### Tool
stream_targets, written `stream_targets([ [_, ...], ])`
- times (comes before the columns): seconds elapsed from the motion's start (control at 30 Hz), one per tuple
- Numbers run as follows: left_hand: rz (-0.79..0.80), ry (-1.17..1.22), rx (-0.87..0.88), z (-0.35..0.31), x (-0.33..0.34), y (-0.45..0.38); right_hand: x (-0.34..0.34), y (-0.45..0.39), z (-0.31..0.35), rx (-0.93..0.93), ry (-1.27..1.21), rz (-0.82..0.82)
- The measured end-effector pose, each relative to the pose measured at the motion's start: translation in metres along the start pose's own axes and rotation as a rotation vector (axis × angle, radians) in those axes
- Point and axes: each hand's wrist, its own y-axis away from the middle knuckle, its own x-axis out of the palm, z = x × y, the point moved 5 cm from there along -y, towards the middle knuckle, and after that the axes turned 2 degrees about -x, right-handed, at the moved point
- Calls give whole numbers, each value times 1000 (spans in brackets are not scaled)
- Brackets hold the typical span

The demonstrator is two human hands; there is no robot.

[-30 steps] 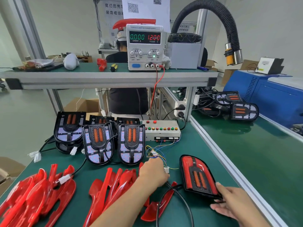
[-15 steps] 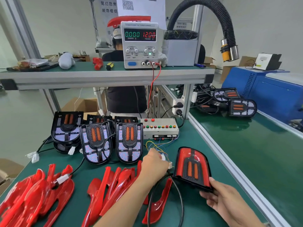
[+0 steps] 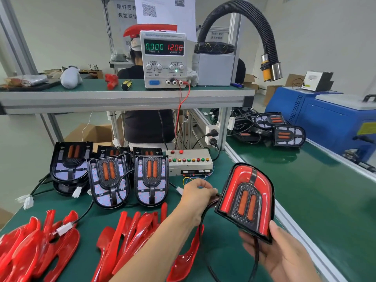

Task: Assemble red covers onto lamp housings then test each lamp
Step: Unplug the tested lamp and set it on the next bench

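Lamp (image 3: 247,202), cover fitted, sits tilted at lower right, the right hand (image 3: 282,255) gripping its lower edge; the left hand (image 3: 196,197) seemingly pinches its plug near the tester (image 3: 189,162), likely for testing.

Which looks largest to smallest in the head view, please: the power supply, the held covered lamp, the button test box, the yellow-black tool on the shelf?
1. Covered lamp, though its nearness inflates it.
2. Power supply.
3. Button test box.
4. Yellow-black tool.
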Motion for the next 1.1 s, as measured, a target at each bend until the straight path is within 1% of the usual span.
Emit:
stream_targets([
  [0.13, 72, 9, -71, 5, 17, 4, -14, -4, 21, -149, 65, -130],
  [0.2, 129, -94, -113, 12, 21, 8, -26, -6, 36, -210, 84, -171],
  [0.27, 183, -235, -125, 21, 22, 12, -44, -7, 52, -225, 145, -199],
  [0.33, 194, -323, -78, 28, 19, 13, -66, -7, 71, -192, 207, -195],
  [0.4, 162, -412, 21, 31, 17, 12, -90, -11, 90, -153, 211, -196],
  [0.47, 131, -511, 119, 30, 17, 12, -111, -20, 109, -145, 155, -234],
  [0.57, 110, -548, 170, 31, 23, 16, -126, -44, 130, -181, 41, -314],
  [0.73, 132, -548, 199, 38, 37, 25, -142, -96, 120, -293, -164, -538],
  [0.83, 158, -548, 199, 40, 42, 32, -157, -117, 106, -321, -204, -727],
  [0.9, 164, -531, 205, 40, 42, 35, -165, -124, 96, -308, -204, -819],
  [0.97, 172, -517, 202, 40, 42, 37, -171, -129, 87, -279, -188, -857],
  [1.1, 177, -506, 199, 40, 42, 42, -179, -133, 78, -229, -131, -855],
])
